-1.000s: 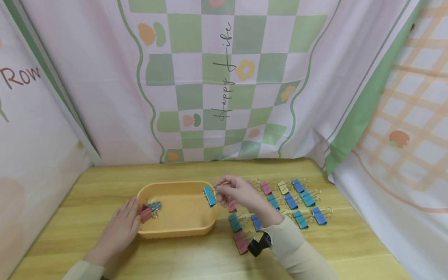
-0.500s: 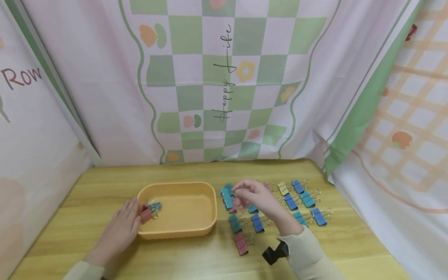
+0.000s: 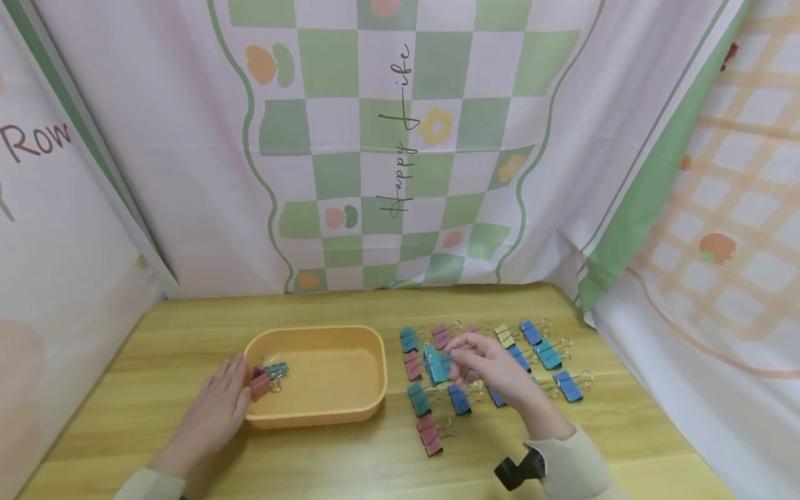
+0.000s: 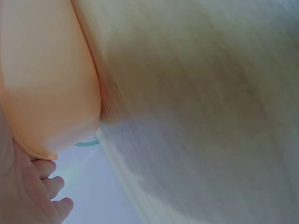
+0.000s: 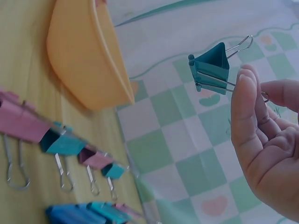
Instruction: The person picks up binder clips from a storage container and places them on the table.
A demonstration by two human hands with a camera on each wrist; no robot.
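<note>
My right hand [image 3: 494, 368] pinches a teal binder clip [image 3: 435, 365] by one wire handle, holding it in the air above the laid-out clips. In the right wrist view the clip [image 5: 212, 72] hangs clear of the table, with thumb and fingertips on the handle's end. My left hand [image 3: 215, 403] rests with extended fingers against the left end of an orange tray [image 3: 315, 419]. Its fingertips show by the tray's rim in the left wrist view. Inside the tray, at the left, lie a red binder clip [image 3: 259, 384] and a teal one [image 3: 276, 369].
Rows of binder clips in pink, teal, blue and yellow lie right of the tray, including a pink clip [image 3: 429, 435] nearest the front and a blue clip [image 3: 569, 386] at the right. My right hand hides some. A checkered curtain [image 3: 387, 153] hangs behind the wooden table [image 3: 337, 462].
My right hand has moved right, from the tray's right rim to over the rows of clips, carrying the teal binder clip. My left hand has stayed against the tray.
</note>
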